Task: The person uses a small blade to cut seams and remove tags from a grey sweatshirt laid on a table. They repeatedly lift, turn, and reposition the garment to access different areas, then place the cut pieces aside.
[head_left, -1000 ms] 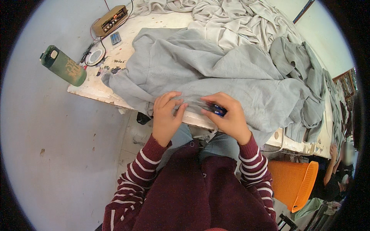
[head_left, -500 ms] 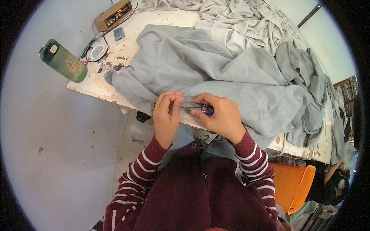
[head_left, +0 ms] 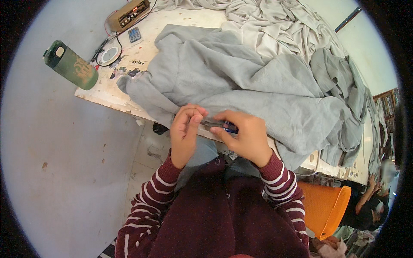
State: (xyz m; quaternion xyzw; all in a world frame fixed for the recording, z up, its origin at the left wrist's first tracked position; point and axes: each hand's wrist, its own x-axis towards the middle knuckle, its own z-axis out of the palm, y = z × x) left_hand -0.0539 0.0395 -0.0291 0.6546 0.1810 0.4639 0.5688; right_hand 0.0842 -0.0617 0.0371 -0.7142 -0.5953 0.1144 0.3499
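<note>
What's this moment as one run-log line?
left hand: at grey cloth, grip unclear | right hand: holding small blue object, partly hidden | cloth: rumpled on white table | green bottle: table's left end

1. The right hand's grip [head_left: 246, 136] has moved leftward, carrying the small blue tool [head_left: 231, 127], its fingertips now near the left hand's.
2. The left hand's grip [head_left: 184, 133] has narrowed, thumb drawn toward the fingers.
3. Pinkish cloth [head_left: 330, 250] has come into view, lower right.

Gray cloth [head_left: 206, 64] looks matt, the orange bin [head_left: 319, 204] plastic.
</note>
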